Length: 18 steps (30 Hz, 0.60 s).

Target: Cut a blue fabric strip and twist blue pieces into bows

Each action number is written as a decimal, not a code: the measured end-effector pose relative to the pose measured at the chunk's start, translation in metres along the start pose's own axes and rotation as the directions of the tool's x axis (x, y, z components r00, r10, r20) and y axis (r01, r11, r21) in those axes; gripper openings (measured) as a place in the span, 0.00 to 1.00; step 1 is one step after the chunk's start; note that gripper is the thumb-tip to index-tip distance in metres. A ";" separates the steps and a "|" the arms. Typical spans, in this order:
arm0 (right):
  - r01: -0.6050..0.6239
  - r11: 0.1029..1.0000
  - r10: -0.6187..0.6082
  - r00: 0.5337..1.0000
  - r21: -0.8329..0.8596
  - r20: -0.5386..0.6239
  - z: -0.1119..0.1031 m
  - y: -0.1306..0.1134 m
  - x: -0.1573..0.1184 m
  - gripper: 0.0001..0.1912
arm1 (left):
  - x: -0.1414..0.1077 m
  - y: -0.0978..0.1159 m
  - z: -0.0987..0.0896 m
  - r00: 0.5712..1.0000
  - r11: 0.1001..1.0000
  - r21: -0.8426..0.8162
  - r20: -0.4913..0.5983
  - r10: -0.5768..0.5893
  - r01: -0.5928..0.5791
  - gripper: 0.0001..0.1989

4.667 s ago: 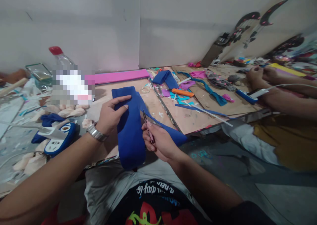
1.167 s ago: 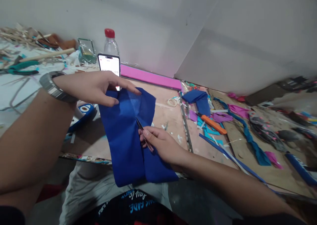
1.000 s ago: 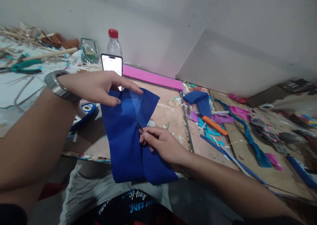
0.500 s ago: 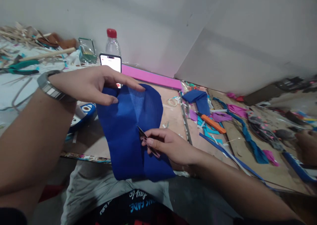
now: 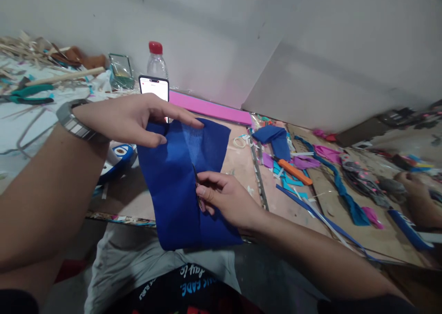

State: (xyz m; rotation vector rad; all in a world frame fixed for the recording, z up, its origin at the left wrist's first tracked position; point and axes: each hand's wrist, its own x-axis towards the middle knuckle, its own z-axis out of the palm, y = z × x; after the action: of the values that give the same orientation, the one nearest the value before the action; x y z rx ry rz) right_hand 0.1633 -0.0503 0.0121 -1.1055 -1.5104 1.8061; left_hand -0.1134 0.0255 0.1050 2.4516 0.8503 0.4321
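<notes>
A sheet of blue fabric hangs over the table's front edge, with a slit up its lower middle. My left hand holds the fabric by its far edge. Its thumb lies in front and its index finger stretches along the top, while the other fingers are partly hidden. In my right hand is a pair of small scissors, gripped by the handles. Their blades point away from me at the upper end of the slit, against the fabric.
A phone leans on a bottle behind the fabric. Left lie pliers and sticks; right, an orange cutter, blue strips and scraps. Another person's hand is at far right. A wall stands behind.
My right hand and the scissors have moved slightly away from me, up along the slit. The fabric's right upper part has shifted from rounded to pointed. My left hand has hardly moved.
</notes>
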 end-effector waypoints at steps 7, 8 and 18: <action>0.011 1.000 -0.011 1.000 -0.027 0.006 0.001 0.001 0.004 0.18 | 0.001 -0.004 -0.001 1.000 1.000 -0.013 -0.001 0.011 -0.011 0.31; 0.010 1.000 -0.010 1.000 -0.023 0.002 0.001 0.000 0.005 0.18 | 0.001 -0.004 -0.002 1.000 1.000 -0.010 0.003 0.007 -0.007 0.31; 0.043 0.999 -0.043 0.999 -0.019 -0.005 -0.001 0.000 0.011 0.17 | -0.002 -0.005 -0.003 1.000 0.999 0.045 -0.017 -0.006 0.007 0.33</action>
State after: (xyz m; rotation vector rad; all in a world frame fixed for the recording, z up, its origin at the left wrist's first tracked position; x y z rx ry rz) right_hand 0.1584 -0.0409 0.0093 -1.0778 -1.5395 1.7624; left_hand -0.1182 0.0287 0.1043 2.4886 0.8841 0.4361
